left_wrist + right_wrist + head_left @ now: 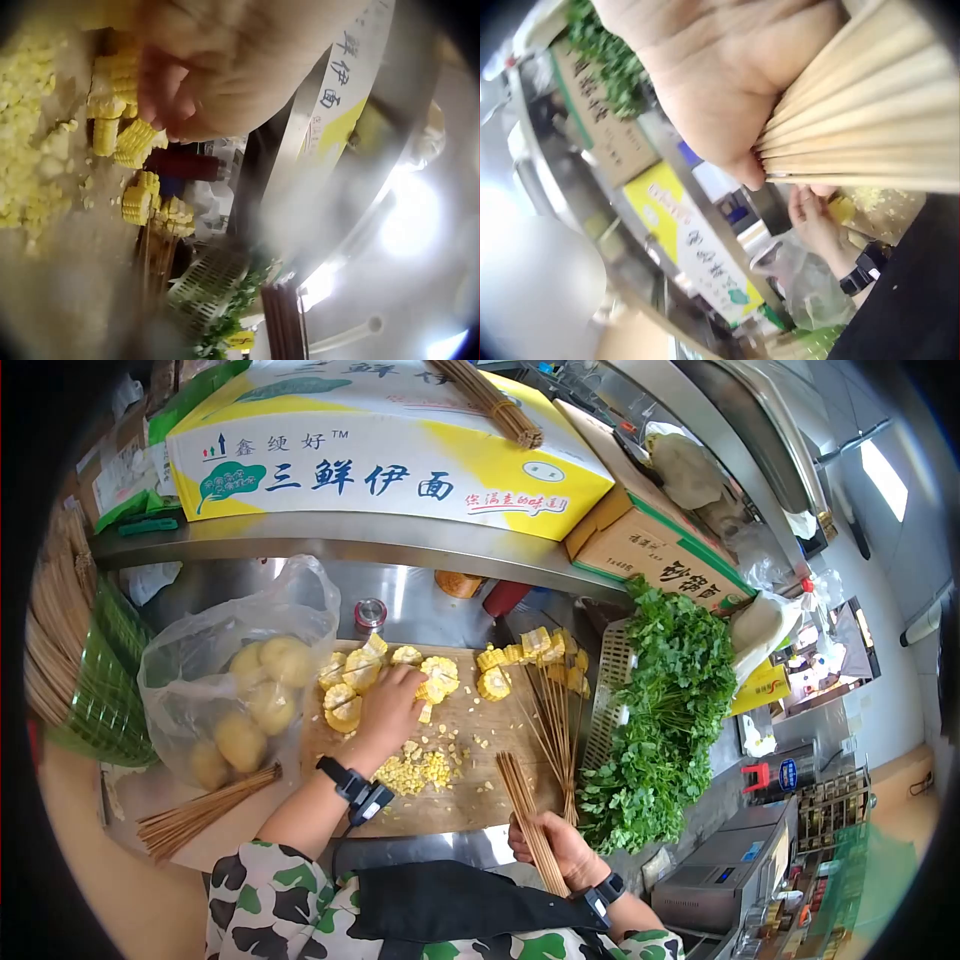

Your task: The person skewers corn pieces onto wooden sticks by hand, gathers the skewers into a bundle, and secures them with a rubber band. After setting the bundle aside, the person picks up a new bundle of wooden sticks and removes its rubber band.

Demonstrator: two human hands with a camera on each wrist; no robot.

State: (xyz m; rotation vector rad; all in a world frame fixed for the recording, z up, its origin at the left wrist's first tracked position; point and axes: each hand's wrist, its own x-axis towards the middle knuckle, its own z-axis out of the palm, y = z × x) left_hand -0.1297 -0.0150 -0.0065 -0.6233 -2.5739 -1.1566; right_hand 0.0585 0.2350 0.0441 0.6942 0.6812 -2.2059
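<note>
Head view: the left hand [393,710] is over corn pieces [440,674] left of centre, its grip impossible to tell; the right hand [562,848], lower centre, grasps a skewer bundle [520,800]. Potatoes [272,707], at left, show only here. In the right wrist view, the bundle blocks the right side. Leafy greens [665,710] stand right of centre in the head view.

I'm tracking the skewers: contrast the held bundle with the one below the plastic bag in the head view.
The held bundle is clasped in the right grip; the lying bundle rests with no hand on it. In the head view, the held bundle runs steeply, while the lying bundle slants nearer level. Both consist of many thin brown sticks.
</note>
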